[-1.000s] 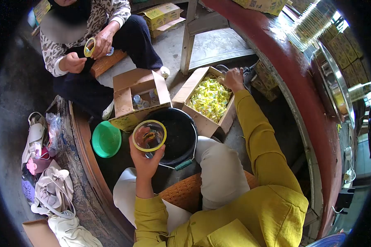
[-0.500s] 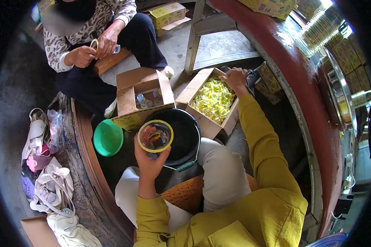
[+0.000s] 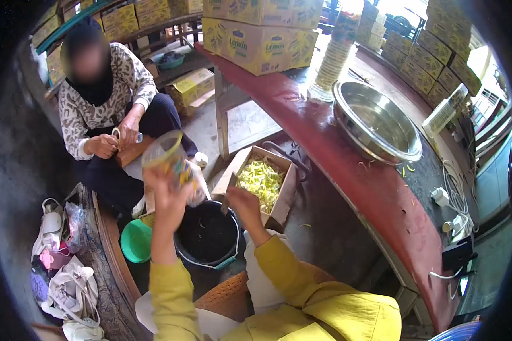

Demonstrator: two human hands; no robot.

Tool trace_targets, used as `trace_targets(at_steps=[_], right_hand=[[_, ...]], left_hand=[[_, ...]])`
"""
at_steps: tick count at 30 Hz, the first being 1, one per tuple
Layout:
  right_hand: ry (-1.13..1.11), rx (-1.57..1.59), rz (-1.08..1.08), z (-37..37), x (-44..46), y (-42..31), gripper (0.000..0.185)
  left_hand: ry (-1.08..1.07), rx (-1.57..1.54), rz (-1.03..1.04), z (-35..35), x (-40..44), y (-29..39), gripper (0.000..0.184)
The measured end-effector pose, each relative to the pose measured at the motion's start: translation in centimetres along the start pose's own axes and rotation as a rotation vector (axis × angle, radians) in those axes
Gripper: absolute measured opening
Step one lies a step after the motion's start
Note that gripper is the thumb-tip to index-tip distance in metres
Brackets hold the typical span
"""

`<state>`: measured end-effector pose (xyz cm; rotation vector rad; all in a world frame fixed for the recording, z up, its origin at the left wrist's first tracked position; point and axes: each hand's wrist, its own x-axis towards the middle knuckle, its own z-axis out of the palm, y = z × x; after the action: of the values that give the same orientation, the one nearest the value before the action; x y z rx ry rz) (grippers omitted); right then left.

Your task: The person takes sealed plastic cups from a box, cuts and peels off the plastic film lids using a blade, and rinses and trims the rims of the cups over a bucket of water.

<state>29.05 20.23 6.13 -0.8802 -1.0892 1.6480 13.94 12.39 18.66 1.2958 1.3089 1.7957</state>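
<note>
My left hand [image 3: 166, 196] is raised and wrapped round a clear plastic cup [image 3: 170, 159] with a yellow rim and a printed side. My right hand [image 3: 242, 203] is closed near the bucket's right rim, and a small dark thing that I cannot make out shows at its fingers. Under both hands stands a black bucket [image 3: 205, 236]. Just behind the right hand, a cardboard box [image 3: 287, 196] holds a heap of yellow-green strips [image 3: 260, 179]. A green basin [image 3: 136, 241] sits left of the bucket.
Another person [image 3: 105, 91] sits at the upper left, holding a yellowish ring. On the red table [image 3: 347, 170] stand a metal basin [image 3: 375, 119], a stack of cups [image 3: 333, 62] and printed cartons [image 3: 256, 45]. Bags [image 3: 68, 290] lie at the left.
The view has tilted up, showing more of the table. My left hand has lifted the cup and tipped it. My right hand has moved from the box's far right edge to beside the bucket.
</note>
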Motion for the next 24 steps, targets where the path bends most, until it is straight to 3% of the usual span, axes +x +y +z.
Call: trace_targets(at_steps=[4,7,9,12,15,18,20,24], right_hand=[[-0.094,0.024,-0.141,-0.7,-1.5,3.6,0.022],[-0.104,0.037,-0.026,-1.2,-1.5,4.2,0.022],[-0.105,-0.091,-0.085,-1.4,-1.2,5.3,0.022],[-0.107,-0.109,-0.094,-1.3,-0.7,5.3,0.022],[-0.115,-0.102,-0.083,-0.8,-0.8,4.7,0.021],[-0.122,-0.024,-0.050,-0.2,-0.8,3.3,0.019],[-0.139,0.082,-0.008,0.1,-0.7,3.4,0.019],[-0.140,-0.013,-0.029,0.1,-0.6,2.8,0.018]], left_hand=[[-0.150,-0.217,0.252,6.5,9.3,9.8,0.070],[-0.258,-0.134,0.257,9.9,16.1,13.3,0.061],[-0.311,-0.163,0.235,12.4,19.1,14.9,0.061],[-0.244,-0.098,0.231,15.9,21.7,16.7,0.061],[-0.317,-0.024,0.244,18.2,24.7,19.1,0.061],[-0.333,0.054,0.373,20.1,27.4,20.2,0.065],[-0.263,0.094,0.403,21.1,28.0,20.7,0.063],[-0.117,0.085,0.447,22.6,31.1,21.8,0.057]])
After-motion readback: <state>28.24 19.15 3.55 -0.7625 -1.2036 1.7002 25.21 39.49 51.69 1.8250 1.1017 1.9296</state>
